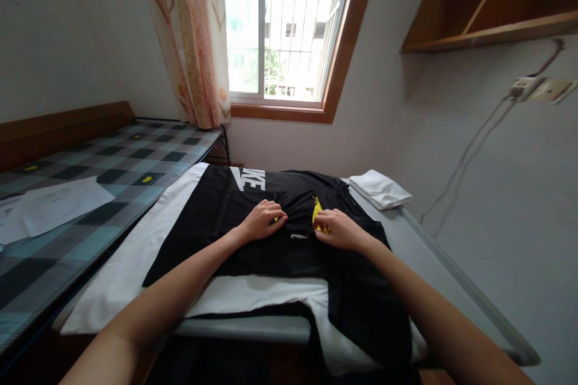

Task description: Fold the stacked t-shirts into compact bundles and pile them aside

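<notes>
A black T-shirt with white block letters and yellow prints lies spread across the table, one sleeve hanging over the near edge. My left hand is closed in a pinch on the shirt's cloth near its middle, with a bit of yellow print showing at the fingertips. To the right, my right hand pinches the same shirt beside a yellow print. The cloth is creased between the two hands. Beneath the shirt lies a white garment, its edges showing at the left and front.
A folded white cloth rests at the table's far right corner. Left of the table is a bed with a checked cover and some papers. Ahead are a window and a flowered curtain. Cables hang along the right wall.
</notes>
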A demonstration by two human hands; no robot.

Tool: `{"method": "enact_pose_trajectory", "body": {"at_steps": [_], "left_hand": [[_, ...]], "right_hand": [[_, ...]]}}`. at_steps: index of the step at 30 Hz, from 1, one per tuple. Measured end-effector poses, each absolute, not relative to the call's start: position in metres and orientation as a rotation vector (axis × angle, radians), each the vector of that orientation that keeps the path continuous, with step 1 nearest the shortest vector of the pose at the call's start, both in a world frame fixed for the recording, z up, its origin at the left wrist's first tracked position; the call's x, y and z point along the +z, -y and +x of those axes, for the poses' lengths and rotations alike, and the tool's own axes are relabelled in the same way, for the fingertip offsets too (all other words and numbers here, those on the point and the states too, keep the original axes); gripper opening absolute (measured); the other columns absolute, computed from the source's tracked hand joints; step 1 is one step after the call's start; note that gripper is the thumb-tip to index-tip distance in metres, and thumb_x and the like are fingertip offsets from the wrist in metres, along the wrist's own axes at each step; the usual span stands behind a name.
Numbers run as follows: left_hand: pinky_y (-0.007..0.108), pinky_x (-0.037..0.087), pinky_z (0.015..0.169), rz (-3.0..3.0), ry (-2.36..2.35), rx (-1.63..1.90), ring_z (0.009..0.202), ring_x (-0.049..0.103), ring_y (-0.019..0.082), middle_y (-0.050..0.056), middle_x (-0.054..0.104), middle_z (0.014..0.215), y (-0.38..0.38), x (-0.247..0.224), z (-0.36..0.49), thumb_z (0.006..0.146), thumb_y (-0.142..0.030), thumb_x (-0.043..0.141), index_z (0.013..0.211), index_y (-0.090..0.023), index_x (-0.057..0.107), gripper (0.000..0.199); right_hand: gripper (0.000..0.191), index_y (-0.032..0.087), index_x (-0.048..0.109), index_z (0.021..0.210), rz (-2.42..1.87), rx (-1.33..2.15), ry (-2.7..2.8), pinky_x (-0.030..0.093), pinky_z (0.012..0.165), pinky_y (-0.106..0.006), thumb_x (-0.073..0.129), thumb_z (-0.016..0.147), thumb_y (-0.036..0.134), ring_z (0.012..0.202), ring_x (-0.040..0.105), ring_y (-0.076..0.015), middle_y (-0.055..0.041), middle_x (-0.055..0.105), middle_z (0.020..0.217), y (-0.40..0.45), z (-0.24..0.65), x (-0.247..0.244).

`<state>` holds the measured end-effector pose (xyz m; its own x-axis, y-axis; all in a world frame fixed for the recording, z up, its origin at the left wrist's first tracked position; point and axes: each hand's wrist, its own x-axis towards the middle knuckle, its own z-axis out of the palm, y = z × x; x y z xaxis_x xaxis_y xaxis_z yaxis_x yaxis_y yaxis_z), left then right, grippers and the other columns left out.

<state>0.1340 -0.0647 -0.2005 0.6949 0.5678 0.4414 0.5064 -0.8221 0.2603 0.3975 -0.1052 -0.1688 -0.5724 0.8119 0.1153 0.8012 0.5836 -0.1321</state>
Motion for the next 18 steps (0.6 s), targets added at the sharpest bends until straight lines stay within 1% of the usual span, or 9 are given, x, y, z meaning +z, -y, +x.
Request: {"method": "enact_pose_trajectory", "body": {"at_steps": [2, 4, 5, 7, 9, 10, 13, 16, 18], "left_hand": [[0.038, 0.039, 0.099, 2.754, -0.99, 0.869, 0.112, 0.059, 0.021, 0.007, 0.068, 0.117, 0.063, -0.203, 0.134, 0.096, -0.034, 0.046, 0.111, -0.023, 0.068, 0.029], [0.042, 0.034, 0.106, 2.759, -1.059, 0.826, 0.129, 0.049, 0.024, 0.009, 0.058, 0.138, 0.061, -0.208, 0.135, 0.092, -0.037, 0.052, 0.129, -0.024, 0.059, 0.04], [0.045, 0.032, 0.108, 2.763, -1.086, 0.756, 0.134, 0.045, 0.026, 0.01, 0.053, 0.143, 0.06, -0.211, 0.134, 0.091, -0.039, 0.053, 0.136, -0.024, 0.053, 0.048], [0.048, 0.029, 0.111, 2.761, -1.129, 0.597, 0.138, 0.041, 0.027, 0.012, 0.048, 0.148, 0.058, -0.215, 0.134, 0.091, -0.044, 0.051, 0.143, -0.024, 0.046, 0.056], [0.051, 0.025, 0.113, 2.76, -1.15, 0.487, 0.14, 0.039, 0.026, 0.011, 0.045, 0.15, 0.056, -0.218, 0.134, 0.093, -0.047, 0.048, 0.146, -0.025, 0.042, 0.058], [0.051, 0.023, 0.114, 2.764, -1.151, 0.455, 0.141, 0.037, 0.026, 0.01, 0.043, 0.151, 0.055, -0.219, 0.134, 0.093, -0.048, 0.046, 0.147, -0.026, 0.04, 0.058], [0.053, 0.02, 0.116, 2.77, -1.14, 0.416, 0.143, 0.034, 0.026, 0.008, 0.04, 0.153, 0.055, -0.22, 0.134, 0.095, -0.049, 0.044, 0.149, -0.029, 0.036, 0.059], [0.054, 0.019, 0.117, 2.738, -1.125, 0.418, 0.144, 0.031, 0.026, 0.007, 0.04, 0.153, 0.054, -0.22, 0.134, 0.095, -0.051, 0.044, 0.149, -0.029, 0.036, 0.059], [0.052, 0.021, 0.118, 2.697, -1.083, 0.46, 0.144, 0.032, 0.025, 0.006, 0.04, 0.153, 0.051, -0.219, 0.131, 0.095, -0.052, 0.045, 0.148, -0.029, 0.039, 0.058]], "right_hand": [[0.023, 0.02, 0.07, 0.093, -1.415, 0.103, 2.494, 0.043, 0.086, -0.03, 0.049, 0.094, 0.031, 0.09, 0.062, -0.0187, -0.0059, 0.069, 0.097, 0.095, 0.386, -0.167], [0.032, 0.021, 0.068, 0.112, -1.443, 0.036, 2.375, 0.041, 0.096, -0.034, 0.045, 0.097, 0.037, 0.108, 0.06, -0.021, -0.0086, 0.067, 0.114, 0.084, 0.371, -0.169], [0.037, 0.021, 0.064, 0.122, -1.451, 0.009, 2.352, 0.038, 0.101, -0.036, 0.044, 0.098, 0.04, 0.118, 0.055, -0.0218, -0.0096, 0.064, 0.125, 0.078, 0.364, -0.172], [0.048, 0.023, 0.052, 0.139, -1.485, -0.01, 2.384, 0.031, 0.11, -0.039, 0.041, 0.098, 0.046, 0.135, 0.042, -0.0231, -0.0108, 0.05, 0.145, 0.067, 0.352, -0.181], [0.056, 0.024, 0.043, 0.147, -1.564, 0.003, 2.464, 0.023, 0.115, -0.044, 0.036, 0.098, 0.052, 0.144, 0.029, -0.025, -0.0112, 0.036, 0.156, 0.059, 0.345, -0.191], [0.059, 0.025, 0.04, 0.149, -1.613, 0.014, 2.499, 0.02, 0.116, -0.047, 0.034, 0.098, 0.055, 0.146, 0.025, -0.0262, -0.0113, 0.032, 0.158, 0.056, 0.344, -0.196], [0.065, 0.027, 0.036, 0.151, -1.714, 0.036, 2.54, 0.015, 0.117, -0.051, 0.031, 0.096, 0.061, 0.147, 0.022, -0.0276, -0.0114, 0.027, 0.159, 0.051, 0.344, -0.208], [0.066, 0.027, 0.035, 0.151, -1.715, 0.022, 2.523, 0.014, 0.117, -0.051, 0.028, 0.096, 0.063, 0.147, 0.021, -0.0267, -0.0115, 0.028, 0.159, 0.051, 0.346, -0.212], [0.065, 0.027, 0.036, 0.151, -1.697, 0.013, 2.508, 0.015, 0.117, -0.05, 0.028, 0.097, 0.062, 0.147, 0.023, -0.0261, -0.0117, 0.03, 0.158, 0.052, 0.346, -0.212]]}}
